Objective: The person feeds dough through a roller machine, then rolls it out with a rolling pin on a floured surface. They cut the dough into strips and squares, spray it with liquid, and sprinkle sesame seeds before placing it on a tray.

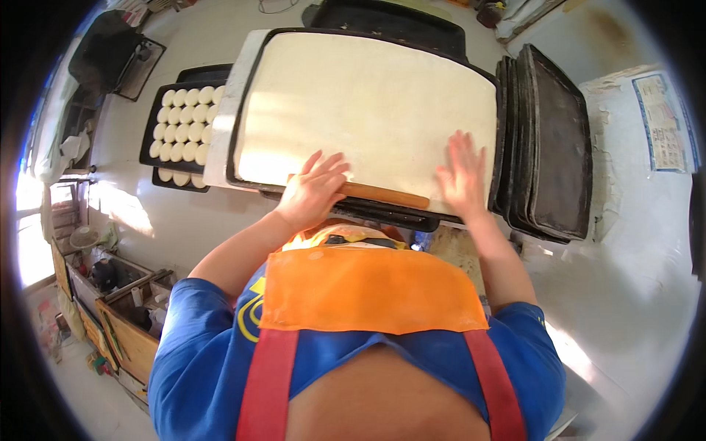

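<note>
A broad, pale sheet of dough point(364, 110) fills a black baking tray point(237, 149) in front of me. A wooden rolling pin point(386, 195) lies along the tray's near edge. My left hand point(311, 190) rests over the pin's left part, its fingers spread onto the dough; the palm hides that stretch of wood. Over the dough's right side is my right hand point(464, 173), fingers apart and slightly blurred, with nothing in it. It is just beyond the pin's right end. Whether its fingertips touch the dough I cannot tell.
Several dark trays point(560, 143) lean upright at the right. At the left, a black tray point(151, 124) holds rows of round dough pieces point(182, 132). Another dark tray point(386, 25) lies behind the dough. Wooden drawers point(127, 331) stand open at lower left.
</note>
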The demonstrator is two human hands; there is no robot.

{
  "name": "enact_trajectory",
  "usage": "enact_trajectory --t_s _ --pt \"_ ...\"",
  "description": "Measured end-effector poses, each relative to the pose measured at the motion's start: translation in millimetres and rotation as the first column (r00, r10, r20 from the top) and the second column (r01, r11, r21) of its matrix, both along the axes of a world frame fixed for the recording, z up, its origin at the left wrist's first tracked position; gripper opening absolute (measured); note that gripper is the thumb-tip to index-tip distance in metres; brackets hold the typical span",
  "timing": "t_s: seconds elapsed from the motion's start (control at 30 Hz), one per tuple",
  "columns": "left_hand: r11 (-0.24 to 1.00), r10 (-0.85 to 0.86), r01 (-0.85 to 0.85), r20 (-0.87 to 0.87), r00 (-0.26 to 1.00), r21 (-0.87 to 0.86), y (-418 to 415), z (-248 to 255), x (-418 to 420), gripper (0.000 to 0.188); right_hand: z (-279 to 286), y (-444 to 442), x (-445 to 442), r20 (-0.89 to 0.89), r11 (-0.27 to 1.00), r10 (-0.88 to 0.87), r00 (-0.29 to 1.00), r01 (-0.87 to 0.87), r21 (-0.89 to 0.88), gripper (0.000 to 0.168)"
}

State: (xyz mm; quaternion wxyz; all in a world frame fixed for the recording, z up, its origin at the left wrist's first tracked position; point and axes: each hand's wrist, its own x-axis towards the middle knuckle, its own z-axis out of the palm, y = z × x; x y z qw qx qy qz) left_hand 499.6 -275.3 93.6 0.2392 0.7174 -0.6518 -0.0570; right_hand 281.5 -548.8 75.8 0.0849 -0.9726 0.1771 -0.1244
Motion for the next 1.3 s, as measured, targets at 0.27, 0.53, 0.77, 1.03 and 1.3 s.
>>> enact_trajectory --t_s 0.27,0.53,0.77,1.03,1.3 --pt "0.402 0.905 -0.908 -0.207 0.373 0.119 111.9 -41.5 139.0 0.03 -15.4 -28.3 -18.6 0.035 0.966 -0.259 0.965 0.258 0.01 0.061" --pt "0.376 0.653 -0.894 -0.754 0.07 0.243 114.5 -71.3 111.2 0.031 -16.5 -24.3 -23.1 0.173 0.95 -0.307 0.936 0.313 -0.005 0.045" --pt "0.464 0.529 -0.86 -0.845 0.075 0.213 111.5 -70.5 108.9 0.026 17.7 90.6 87.6 -0.198 0.94 0.341 0.919 -0.326 0.102 0.08" --pt "0.56 0.455 -0.806 -0.884 0.105 0.192 121.3 -78.3 114.3 0.026 5.4 211.8 256.7 -0.114 0.851 0.506 0.855 -0.473 0.228 0.081" --pt "0.553 0.39 -0.808 -0.92 0.038 0.201 126.0 -92.8 121.1 0.028 -2.2 244.2 279.7 -0.193 0.815 0.566 0.801 -0.509 0.276 0.087"
